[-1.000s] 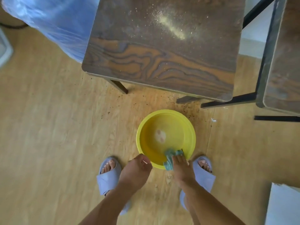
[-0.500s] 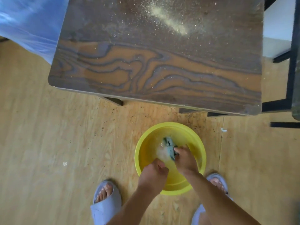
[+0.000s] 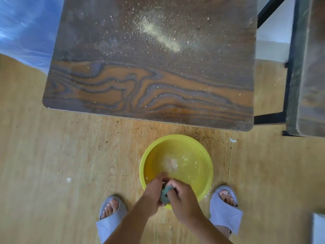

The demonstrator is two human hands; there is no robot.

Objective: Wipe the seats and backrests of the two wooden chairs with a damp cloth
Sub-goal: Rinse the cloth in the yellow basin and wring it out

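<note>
- Left hand (image 3: 152, 196) and right hand (image 3: 182, 199) pressed together over the near rim of the yellow basin (image 3: 197, 152), both clenched around a bunched teal cloth (image 3: 165, 195).
- Only a small wad of cloth showing between the two fists; the rest hidden inside the grip.
- Basin on the wooden floor (image 3: 52, 164), just near of the chair seat (image 3: 149, 67), holding shallow cloudy water with a pale patch at its centre.
- Seat dark brown with bold grain, dusted with pale crumbs and a thicker streak of powder towards its far right part.
- Second chair (image 3: 309, 67) at the right edge, blurred, on a black metal frame (image 3: 270, 118), apart from the first.
- Dark specks scattered on the floor between seat and basin.
- Feet in grey slippers (image 3: 223, 212) planted either side of the basin, toes pointing far.
- Blue plastic sheeting (image 3: 26, 29) at far left, beside the seat.
</note>
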